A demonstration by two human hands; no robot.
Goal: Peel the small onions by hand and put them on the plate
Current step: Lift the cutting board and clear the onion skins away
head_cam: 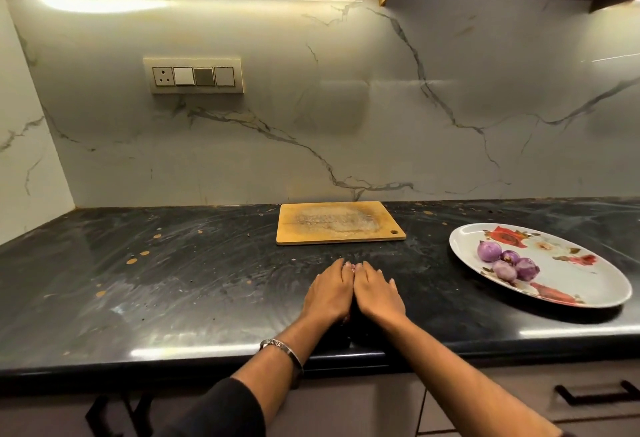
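Wall (346, 90): pale marble with dark veins, at 12 o'clock behind everything.

Worktop (173, 280): black, glossy, flecked with tan spots; it carries all items below.

Plate (588, 263): white, oval, printed with red flowers, at 3 o'clock on the worktop, well apart from my hands.

Board (341, 223): wooden, rectangular, worn pale in its middle, with a hole at its right near corner. It lies flat at 12 o'clock, just beyond my fingertips and not touching them.

Switch panel (194, 76): one socket and three switches, on the wall at 10 o'clock.

Left hand (329, 293): palm down at centre, side by side with the right, the two touching along the index fingers. Its fingers reach forward and curve down at the tips. A metal bangle (282, 350) sits on the wrist, and a black sleeve (225, 409) lies below that.

Right hand (377, 293): palm down, mirroring the left, bare forearm behind it.

Onions (507, 261): four on the plate, peeled, purple, clustered at its left half. The largest sits at 11 o'clock in the group; the other three touch one another just beside it.

Pinkish scrap (352, 266): barely visible between the fingertips of both hands, apparently a small onion or its skin. Both hands seem to pinch it, but the grip is hidden under the fingers, so I cannot tell for certain.
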